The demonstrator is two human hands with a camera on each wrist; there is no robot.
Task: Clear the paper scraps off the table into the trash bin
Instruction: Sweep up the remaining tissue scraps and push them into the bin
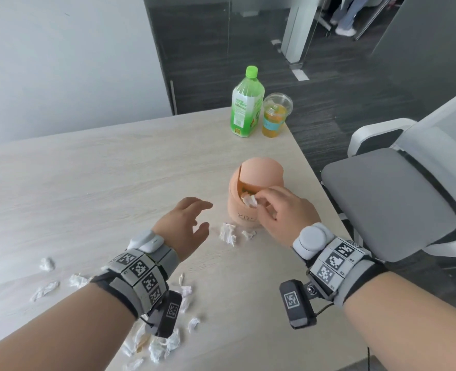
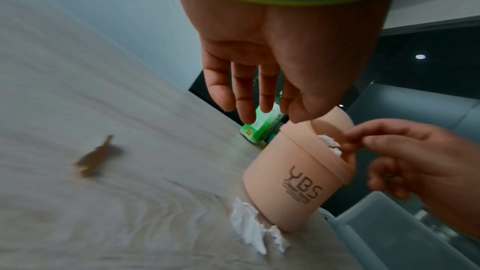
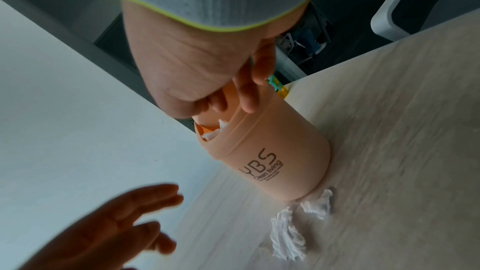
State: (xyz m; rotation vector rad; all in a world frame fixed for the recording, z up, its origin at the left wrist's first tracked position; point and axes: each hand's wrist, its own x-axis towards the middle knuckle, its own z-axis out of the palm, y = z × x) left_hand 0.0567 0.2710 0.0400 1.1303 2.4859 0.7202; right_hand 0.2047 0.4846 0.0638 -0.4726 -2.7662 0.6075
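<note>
At the mouth of the trash bin (image 1: 251, 199), our right hand (image 1: 283, 212) pinches a crumpled paper scrap (image 1: 249, 200) and pushes it in under the tilted swing lid (image 1: 261, 171); the fingers are curled round the paper, narrow. Our left hand (image 1: 188, 223) hovers just to the left of the bin, fingers spread and relaxed, wide, holding nothing and not touching the bin or the counter (image 1: 87, 170).

We judge the step in hand to be the drop of one scrap, with much of the task left. Two scraps (image 1: 228, 232) lie on the counter touching or just beside the bin's foot, on the near side. A larger scatter of scraps (image 1: 157, 341) lies well nearer to us than the bin, and a few more (image 1: 46, 263) lie far to its left. The next move calls for releasing the paper fully inside the opening, so that it does not catch on the rim, then reaching for the two pieces at the bin's foot; the idle left hand is the nearer one.

How full the bin is we cannot tell: white paper shows at the opening, the rest is hidden by the lid and our fingers. Our forearm and wrist gear cover part of the near scatter. In the left wrist view a small brown blur on the counter is too smeared to name
</note>
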